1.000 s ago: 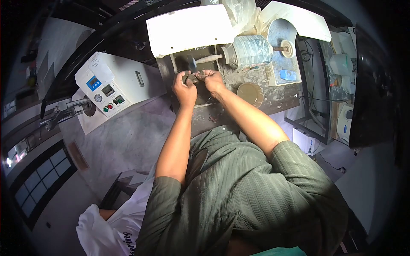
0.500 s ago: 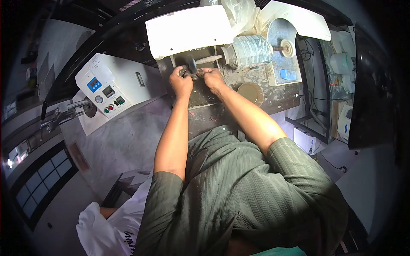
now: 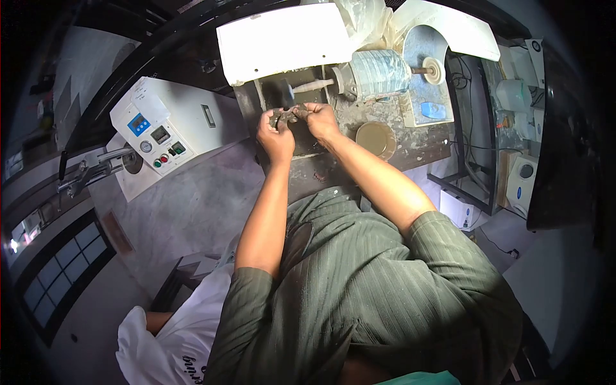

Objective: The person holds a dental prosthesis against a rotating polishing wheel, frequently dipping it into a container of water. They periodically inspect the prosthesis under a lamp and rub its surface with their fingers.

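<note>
Left hand at the left, fingers curled in and nearly closed, gripping one side of a small grimy piece. Right hand just beside it, thumb and fingers pinched on the other side. Piece held between the two, over the dark recess in the surface, close to the near edge of a blurred dark wheel; exact shape hidden by fingers, contact with wheel cannot be told. Pale tapered spindle runs right from wheel to motor, clear plastic bottle over the motor body. Farther right, a round pale buffing wheel and a blue block. Round bowl on the surface, right of the hands. White hood on the far side, above the recess
</note>
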Motion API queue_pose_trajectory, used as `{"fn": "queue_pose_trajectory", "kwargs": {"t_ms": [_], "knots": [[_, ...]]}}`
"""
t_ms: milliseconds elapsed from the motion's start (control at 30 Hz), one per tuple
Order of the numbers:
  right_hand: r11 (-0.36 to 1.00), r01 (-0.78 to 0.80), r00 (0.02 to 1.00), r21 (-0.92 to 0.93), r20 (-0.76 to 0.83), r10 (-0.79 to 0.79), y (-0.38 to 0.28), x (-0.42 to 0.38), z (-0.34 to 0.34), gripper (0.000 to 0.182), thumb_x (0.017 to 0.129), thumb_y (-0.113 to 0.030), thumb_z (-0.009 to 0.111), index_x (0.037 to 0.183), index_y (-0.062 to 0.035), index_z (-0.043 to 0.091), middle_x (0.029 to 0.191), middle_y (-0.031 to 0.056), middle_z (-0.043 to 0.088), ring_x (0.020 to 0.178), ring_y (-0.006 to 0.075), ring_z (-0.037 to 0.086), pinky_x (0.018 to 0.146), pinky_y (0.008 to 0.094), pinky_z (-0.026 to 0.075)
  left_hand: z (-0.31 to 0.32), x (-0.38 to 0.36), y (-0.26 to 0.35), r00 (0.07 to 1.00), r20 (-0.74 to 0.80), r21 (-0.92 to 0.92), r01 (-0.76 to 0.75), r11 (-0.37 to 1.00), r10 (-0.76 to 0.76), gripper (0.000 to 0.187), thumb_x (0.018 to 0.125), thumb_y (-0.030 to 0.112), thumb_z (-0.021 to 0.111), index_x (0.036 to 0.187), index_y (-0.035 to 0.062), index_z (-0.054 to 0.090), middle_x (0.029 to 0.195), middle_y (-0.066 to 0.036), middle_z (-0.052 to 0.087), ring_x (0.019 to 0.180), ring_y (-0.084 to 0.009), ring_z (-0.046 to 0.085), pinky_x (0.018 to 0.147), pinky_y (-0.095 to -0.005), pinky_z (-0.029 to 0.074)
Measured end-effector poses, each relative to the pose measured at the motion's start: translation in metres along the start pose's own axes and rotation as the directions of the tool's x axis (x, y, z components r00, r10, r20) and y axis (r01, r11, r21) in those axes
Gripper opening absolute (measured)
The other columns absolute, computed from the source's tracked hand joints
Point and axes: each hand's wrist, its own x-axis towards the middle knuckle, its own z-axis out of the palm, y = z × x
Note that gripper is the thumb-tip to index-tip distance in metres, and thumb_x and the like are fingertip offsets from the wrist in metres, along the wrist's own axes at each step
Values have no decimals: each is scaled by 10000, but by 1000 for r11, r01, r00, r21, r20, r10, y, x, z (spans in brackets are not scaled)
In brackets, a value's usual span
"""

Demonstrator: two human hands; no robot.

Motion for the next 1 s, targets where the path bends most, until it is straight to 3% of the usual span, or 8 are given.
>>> {"fn": "queue_pose_trajectory", "kwargs": {"t_ms": [167,400,767,867,1000], "knots": [[999,22,1000,-47,-13,-23,0,0,1,90,839,-42,657,871,34,695,805,64,700,700,90,608,632,228,464,4,-3,3,990,-71,-137,113,984,-123,246,733,-162,543,943,-38,577,908,-102,660,803,-149,637,744,-263,497],[997,34,999,-62,-30,-36,0,1,1,89,839,-47,662,862,32,697,793,68,698,665,80,595,599,226,457,4,-1,8,980,-51,-124,185,975,-192,277,717,-179,553,952,-37,581,925,-102,659,833,-142,631,771,-264,494],[996,29,998,-89,-56,-34,6,5,-3,83,828,-50,666,858,18,703,786,48,697,680,78,595,617,234,459,11,-4,6,919,-91,-304,340,890,-383,287,720,-194,551,964,-43,576,929,-98,645,831,-145,619,783,-262,487],[992,36,998,-124,-49,-43,6,6,-4,80,823,-45,667,859,16,704,788,45,698,680,79,596,621,239,461,15,-6,4,901,-90,-415,353,838,-424,288,730,-202,542,964,-37,568,923,-95,638,824,-142,614,776,-254,483],[991,52,997,-123,-52,-58,3,4,-3,77,820,-37,667,858,19,703,792,47,698,689,82,601,628,233,462,14,-7,-1,915,-81,-421,327,846,-395,282,738,-197,558,963,-27,562,924,-89,636,824,-140,612,772,-248,481]]}}
